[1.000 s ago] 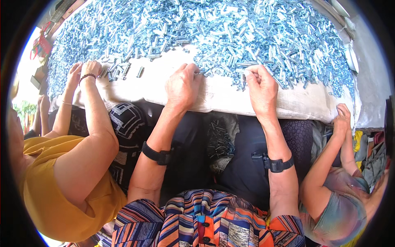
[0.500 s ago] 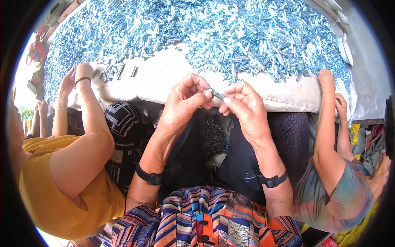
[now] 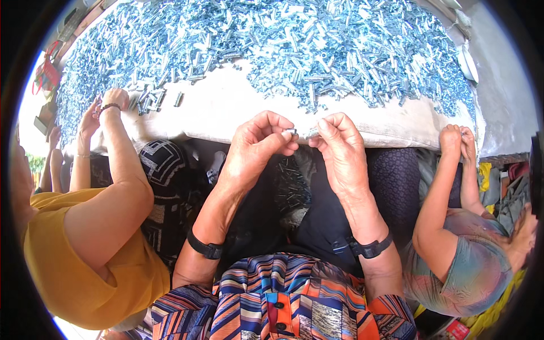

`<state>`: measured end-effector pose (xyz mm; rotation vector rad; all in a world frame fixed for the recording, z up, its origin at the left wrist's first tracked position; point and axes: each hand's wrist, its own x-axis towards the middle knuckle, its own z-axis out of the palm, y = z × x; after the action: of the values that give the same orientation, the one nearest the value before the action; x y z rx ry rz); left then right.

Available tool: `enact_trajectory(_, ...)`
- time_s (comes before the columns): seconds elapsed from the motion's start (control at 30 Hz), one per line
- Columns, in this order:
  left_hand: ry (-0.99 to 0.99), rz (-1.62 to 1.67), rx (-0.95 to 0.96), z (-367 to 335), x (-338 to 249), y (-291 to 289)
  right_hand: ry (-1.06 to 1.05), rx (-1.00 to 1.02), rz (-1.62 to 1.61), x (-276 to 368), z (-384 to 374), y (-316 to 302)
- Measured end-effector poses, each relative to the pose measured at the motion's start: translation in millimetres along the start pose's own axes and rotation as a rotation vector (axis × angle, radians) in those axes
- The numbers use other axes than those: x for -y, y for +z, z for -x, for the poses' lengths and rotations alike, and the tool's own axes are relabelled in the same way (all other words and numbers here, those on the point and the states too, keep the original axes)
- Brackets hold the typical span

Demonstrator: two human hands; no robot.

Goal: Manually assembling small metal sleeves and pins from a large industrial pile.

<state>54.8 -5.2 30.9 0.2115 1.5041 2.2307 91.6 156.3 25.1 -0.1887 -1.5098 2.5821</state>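
Note:
My left hand [image 3: 262, 141] is closed, pinching a small shiny metal piece [image 3: 290, 131] between thumb and fingertips. Opposite it, my right hand [image 3: 341, 148] is closed too, with a small silvery metal tube [image 3: 313, 133] at its fingertips. A narrow gap separates the two pieces. Both hands are raised at the near edge of a table covered with pale cloth [image 3: 221, 107]. On the cloth beyond them lies a wide heap of small metal tubes [image 3: 340, 51]. Below the hands, between my knees, is a dark heap of thin metal pieces [image 3: 292, 181].
At left, a person in a yellow top [image 3: 107, 272] works at the table edge, near a few loose tubes [image 3: 150, 101]. On the right another person in a multicoloured top [image 3: 464, 266] holds both hands at the edge. Grey floor [image 3: 504, 85] shows beyond the table.
A tube bridged my two hands before; now the hands are slightly apart, each with its own small piece. The right-hand person's hands have come closer together, nearer their body.

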Motion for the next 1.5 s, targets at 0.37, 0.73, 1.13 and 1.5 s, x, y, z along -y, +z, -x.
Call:
enact_trajectory(0.37,0.059,-0.027,0.056,-0.7,8.8,-0.5,0.129,0.032,-0.215,-9.8,4.1,-2.7)
enact_trajectory(0.73,-0.07,0.126,0.371,15.5,1.5,-7.6,0.453,0.429,-0.409,-9.5,11.5,-12.0)
enact_trajectory(1.13,0.075,-0.858,-0.222,-12.5,-7.9,-56.5,-0.248,-0.033,0.965,6.3,-57.3,-26.9)
enact_trajectory(1.5,0.302,-1.415,-0.401,-73.8,9.8,-48.2,-0.463,-0.082,1.54,-8.9,-86.8,-11.8)
